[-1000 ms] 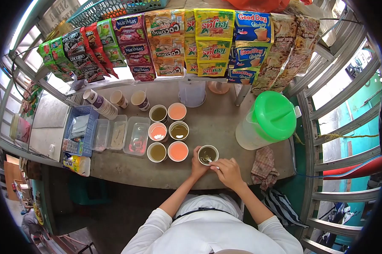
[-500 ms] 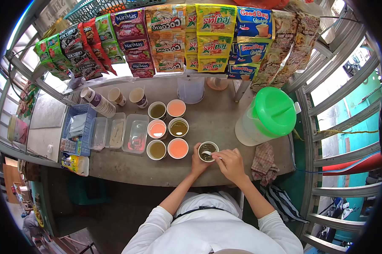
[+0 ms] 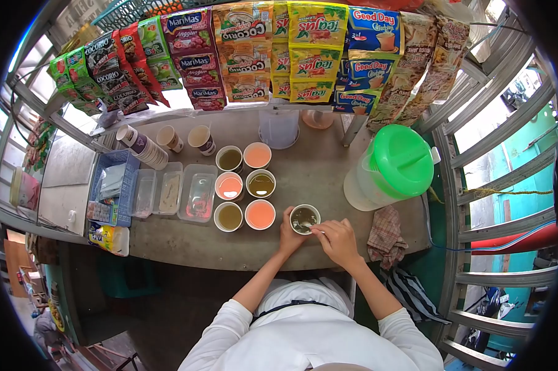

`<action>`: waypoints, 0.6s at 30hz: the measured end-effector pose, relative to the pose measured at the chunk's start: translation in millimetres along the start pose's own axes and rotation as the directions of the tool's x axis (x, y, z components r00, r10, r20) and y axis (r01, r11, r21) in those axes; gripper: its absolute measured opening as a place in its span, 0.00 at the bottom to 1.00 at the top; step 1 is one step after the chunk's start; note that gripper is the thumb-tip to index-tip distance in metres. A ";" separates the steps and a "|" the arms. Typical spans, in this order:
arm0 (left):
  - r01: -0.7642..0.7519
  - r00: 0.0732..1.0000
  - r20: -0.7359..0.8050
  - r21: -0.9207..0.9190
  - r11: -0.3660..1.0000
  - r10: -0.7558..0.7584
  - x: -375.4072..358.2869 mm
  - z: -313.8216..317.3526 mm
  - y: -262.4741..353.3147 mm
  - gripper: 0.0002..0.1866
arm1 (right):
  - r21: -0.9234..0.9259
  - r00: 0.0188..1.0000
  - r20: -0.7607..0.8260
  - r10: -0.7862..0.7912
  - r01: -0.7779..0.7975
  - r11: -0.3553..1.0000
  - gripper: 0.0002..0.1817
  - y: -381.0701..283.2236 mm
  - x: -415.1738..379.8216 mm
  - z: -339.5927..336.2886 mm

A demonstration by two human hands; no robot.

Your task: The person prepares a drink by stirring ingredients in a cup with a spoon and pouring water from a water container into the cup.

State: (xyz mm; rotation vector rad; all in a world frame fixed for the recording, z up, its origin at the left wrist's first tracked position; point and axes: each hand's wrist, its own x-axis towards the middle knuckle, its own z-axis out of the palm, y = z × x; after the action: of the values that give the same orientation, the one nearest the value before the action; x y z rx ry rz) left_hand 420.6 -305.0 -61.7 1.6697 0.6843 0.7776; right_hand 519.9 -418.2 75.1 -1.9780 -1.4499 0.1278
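Right at the near edge of the table (image 3: 328, 179) stands one paper cup (image 3: 305, 219) of dark greenish-brown drink, white-rimmed and upright, a little apart to the right of the others. The left hand (image 3: 289, 235) is wrapped around its left side, gripping it, while the right hand (image 3: 339, 240) is closed in a pinch on a small spoon (image 3: 314, 230) whose end dips into the liquid over the cup's near rim. To the left I count six filled cups (image 3: 245, 191) set in two columns of three, three orange-pink and three dark green. Behind them lie two empty cups (image 3: 187, 138) on their sides next to one lying stack of cups (image 3: 144, 149). Three clear plastic tubs (image 3: 172, 196) sit in a row just beside one blue basket (image 3: 112, 188). One pitcher with a green lid (image 3: 391, 170) stands to the right, with one checked cloth (image 3: 385, 236) near its base. Rows of drink sachets (image 3: 260, 52) hang along the back. Compared with half a second ago, the cup stands in the same spot with the left hand unchanged; the spoon, then lying across the drink toward its middle, now sits at the rim nearest the right hand.
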 end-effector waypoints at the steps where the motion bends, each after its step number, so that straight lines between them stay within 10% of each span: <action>1: 0.005 1.000 -0.001 0.005 1.000 -0.005 0.0 0.0 0.9 0.47 | 0.009 1.000 -0.006 0.002 -0.002 1.000 0.06 -0.9 1.0 -3.2; 12: -0.005 1.000 0.004 -0.021 1.000 0.005 -0.3 0.0 1.6 0.45 | 0.105 0.993 0.004 0.115 -0.115 0.988 0.11 3.9 -2.2 3.8; 18: -0.006 0.999 0.034 0.022 1.000 0.005 -4.0 -3.4 -1.0 0.46 | 0.310 0.972 -0.077 0.220 -0.186 0.932 0.55 12.7 -12.6 37.6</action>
State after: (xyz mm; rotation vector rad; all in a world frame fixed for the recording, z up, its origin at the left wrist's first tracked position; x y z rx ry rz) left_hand 415.4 -305.8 -62.7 1.7017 0.6666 0.7461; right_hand 508.6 -414.1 35.2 -1.8453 -1.0804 0.3075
